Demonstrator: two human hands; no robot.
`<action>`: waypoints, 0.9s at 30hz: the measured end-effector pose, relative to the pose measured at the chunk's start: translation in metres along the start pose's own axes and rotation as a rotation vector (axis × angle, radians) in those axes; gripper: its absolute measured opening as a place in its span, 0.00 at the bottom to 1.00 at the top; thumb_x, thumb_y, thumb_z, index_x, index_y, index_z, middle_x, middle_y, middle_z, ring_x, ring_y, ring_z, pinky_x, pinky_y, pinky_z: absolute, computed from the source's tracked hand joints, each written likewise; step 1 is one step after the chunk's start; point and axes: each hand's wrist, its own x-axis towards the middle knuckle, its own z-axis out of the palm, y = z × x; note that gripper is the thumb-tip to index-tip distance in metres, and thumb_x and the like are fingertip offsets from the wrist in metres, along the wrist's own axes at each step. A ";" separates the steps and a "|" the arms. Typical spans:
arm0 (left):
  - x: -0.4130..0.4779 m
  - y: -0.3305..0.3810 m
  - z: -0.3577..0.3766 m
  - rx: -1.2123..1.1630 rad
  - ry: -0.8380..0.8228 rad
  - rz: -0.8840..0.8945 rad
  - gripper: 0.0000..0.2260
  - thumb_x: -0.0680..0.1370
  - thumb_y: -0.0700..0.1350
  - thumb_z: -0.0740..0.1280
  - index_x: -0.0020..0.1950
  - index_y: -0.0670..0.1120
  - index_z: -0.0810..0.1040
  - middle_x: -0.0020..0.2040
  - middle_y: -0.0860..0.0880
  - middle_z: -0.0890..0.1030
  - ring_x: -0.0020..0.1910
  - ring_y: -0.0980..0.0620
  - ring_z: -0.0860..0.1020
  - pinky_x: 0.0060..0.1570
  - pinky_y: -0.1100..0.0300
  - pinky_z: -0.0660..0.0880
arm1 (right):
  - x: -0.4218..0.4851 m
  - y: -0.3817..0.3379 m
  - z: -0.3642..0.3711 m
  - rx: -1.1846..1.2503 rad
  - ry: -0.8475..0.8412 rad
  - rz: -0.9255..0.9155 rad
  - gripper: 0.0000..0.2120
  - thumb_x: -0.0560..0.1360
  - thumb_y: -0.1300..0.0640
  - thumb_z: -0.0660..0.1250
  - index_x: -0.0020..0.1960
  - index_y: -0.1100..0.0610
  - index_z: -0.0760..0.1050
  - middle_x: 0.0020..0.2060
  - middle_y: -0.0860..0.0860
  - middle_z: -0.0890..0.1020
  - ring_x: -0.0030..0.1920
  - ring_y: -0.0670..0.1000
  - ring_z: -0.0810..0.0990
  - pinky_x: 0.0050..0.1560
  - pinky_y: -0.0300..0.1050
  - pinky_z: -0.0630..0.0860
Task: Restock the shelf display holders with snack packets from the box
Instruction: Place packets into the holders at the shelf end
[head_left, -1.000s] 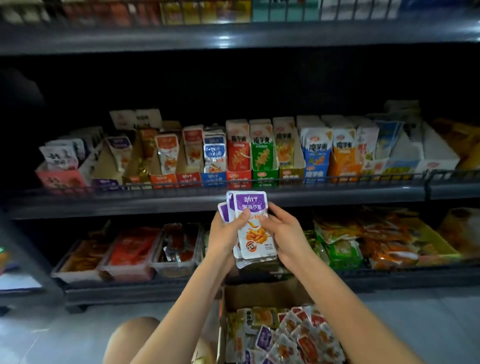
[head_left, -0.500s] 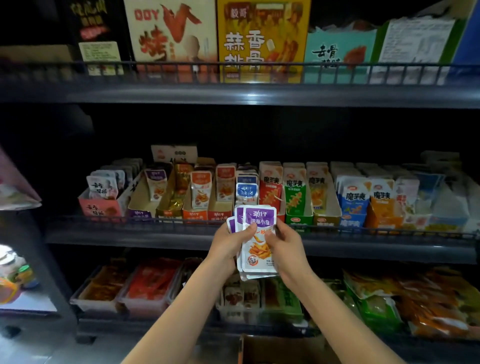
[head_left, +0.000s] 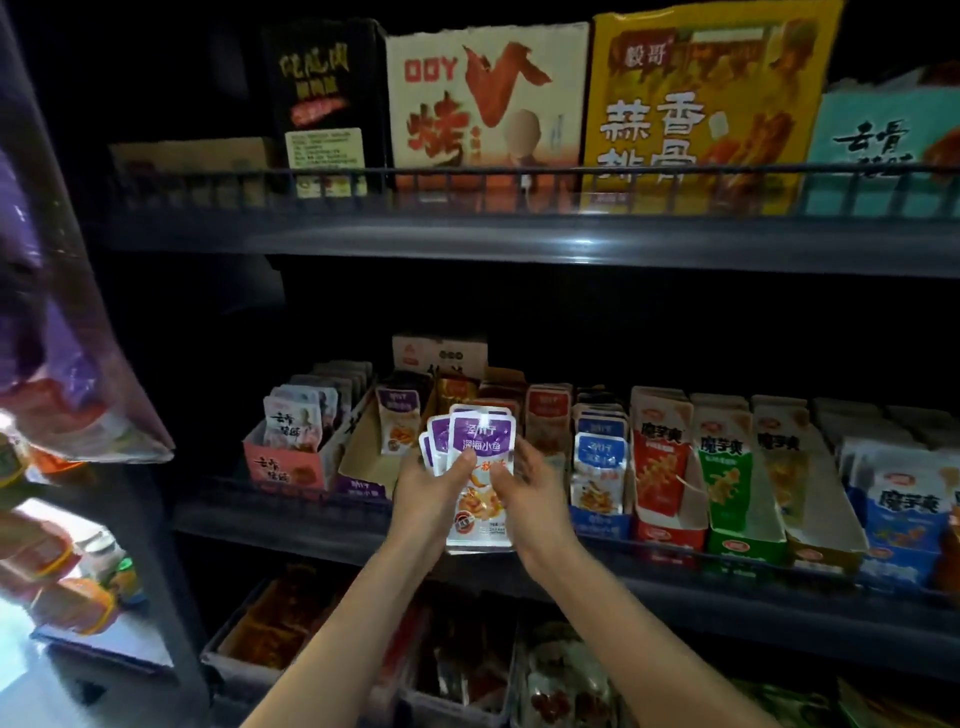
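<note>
A fanned stack of purple-and-white snack packets (head_left: 480, 434) is upright in front of the middle shelf. My left hand (head_left: 428, 491) grips its left side, thumb across the front packet. My right hand (head_left: 530, 493) holds its right side with the thumb on the front. Just behind and to the left stands a nearly empty cardboard display holder with a purple front (head_left: 363, 470), one matching purple packet (head_left: 397, 423) upright inside. The supply box is out of view.
A pink holder (head_left: 283, 462) of white packets is at the left; blue (head_left: 600, 467), red (head_left: 660, 457) and green (head_left: 724, 473) packet holders run to the right. A wire rail (head_left: 675, 553) edges the shelf. Large snack boxes (head_left: 488, 98) fill the shelf above; trays sit below.
Both hands have carried the packet stack up from over the floor box to the middle shelf, close to the purple holder. My view has risen, and the box has dropped out of sight.
</note>
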 end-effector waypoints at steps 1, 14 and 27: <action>0.009 0.004 -0.008 0.033 0.039 0.042 0.12 0.75 0.43 0.71 0.57 0.46 0.77 0.47 0.47 0.84 0.46 0.50 0.83 0.41 0.59 0.79 | 0.011 0.003 0.013 0.004 0.001 0.003 0.15 0.79 0.65 0.61 0.59 0.48 0.74 0.52 0.42 0.80 0.54 0.43 0.78 0.50 0.37 0.76; 0.142 0.030 -0.084 0.134 0.078 0.113 0.12 0.77 0.39 0.67 0.59 0.45 0.70 0.46 0.50 0.79 0.41 0.58 0.78 0.31 0.71 0.75 | 0.151 0.038 0.120 0.067 0.026 0.006 0.13 0.76 0.63 0.67 0.57 0.51 0.76 0.55 0.49 0.81 0.57 0.51 0.79 0.62 0.56 0.74; 0.169 -0.015 -0.104 0.255 0.047 0.105 0.13 0.77 0.39 0.68 0.60 0.43 0.70 0.47 0.51 0.79 0.43 0.58 0.78 0.34 0.72 0.75 | 0.180 0.082 0.109 -0.292 0.014 -0.094 0.13 0.74 0.64 0.69 0.58 0.59 0.76 0.48 0.54 0.83 0.50 0.53 0.82 0.52 0.52 0.79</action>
